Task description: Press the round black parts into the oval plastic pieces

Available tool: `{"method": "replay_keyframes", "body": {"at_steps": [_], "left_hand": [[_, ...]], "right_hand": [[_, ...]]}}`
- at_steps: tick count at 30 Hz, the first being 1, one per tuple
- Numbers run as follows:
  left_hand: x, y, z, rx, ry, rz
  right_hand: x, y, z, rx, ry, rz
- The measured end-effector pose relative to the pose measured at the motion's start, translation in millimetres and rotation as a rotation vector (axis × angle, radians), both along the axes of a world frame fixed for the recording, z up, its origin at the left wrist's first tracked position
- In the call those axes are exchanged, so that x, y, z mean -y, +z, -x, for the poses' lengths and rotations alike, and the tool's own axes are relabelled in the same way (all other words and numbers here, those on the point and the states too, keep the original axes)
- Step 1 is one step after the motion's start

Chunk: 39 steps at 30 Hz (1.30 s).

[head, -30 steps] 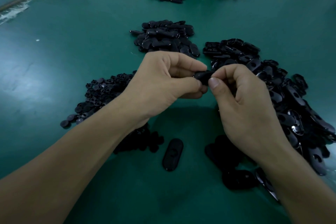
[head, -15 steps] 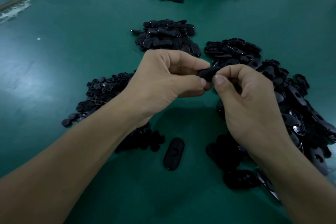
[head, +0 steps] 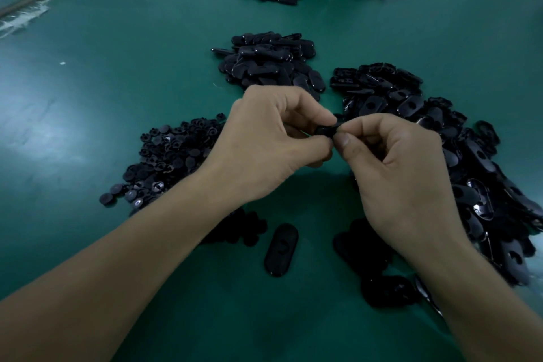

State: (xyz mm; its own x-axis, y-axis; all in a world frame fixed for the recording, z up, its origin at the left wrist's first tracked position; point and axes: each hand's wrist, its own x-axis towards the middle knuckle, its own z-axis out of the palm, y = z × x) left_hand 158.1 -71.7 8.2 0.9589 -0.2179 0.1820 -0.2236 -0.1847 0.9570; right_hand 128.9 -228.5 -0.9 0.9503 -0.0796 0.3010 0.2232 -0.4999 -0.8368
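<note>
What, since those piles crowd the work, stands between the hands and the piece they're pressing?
Nothing visible does. The left hand and the right hand both pinch the black piece directly, fingertips on it, with no loose part between.
</note>
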Motion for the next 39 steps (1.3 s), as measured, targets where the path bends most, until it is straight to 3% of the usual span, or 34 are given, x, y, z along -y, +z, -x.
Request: {"method": "replay_keyframes", "body": {"at_steps": [6,11,22,39], "left_hand": [[-3.3,-0.3,-3.5,0.040,0.028,-0.008],[-6.8,6.0,-5.8,-0.089,-0.045,0.119],[-11.0,7.4,-6.6,-0.222,-0.097,0.204],[-5.9,5.1,-2.8,-0.148,-0.086,0.167]], "right_hand": [[-1.9,3.8,2.2,0.072,0.050,-0.072],[1.1,4.3,2.0,0.120,0.047,-0.091],[6.1,5.8,-4.0,-0.025,0.155,-0.298],[7.9,1.6,-3.9,-0.038,0.106,-0.161]]}}
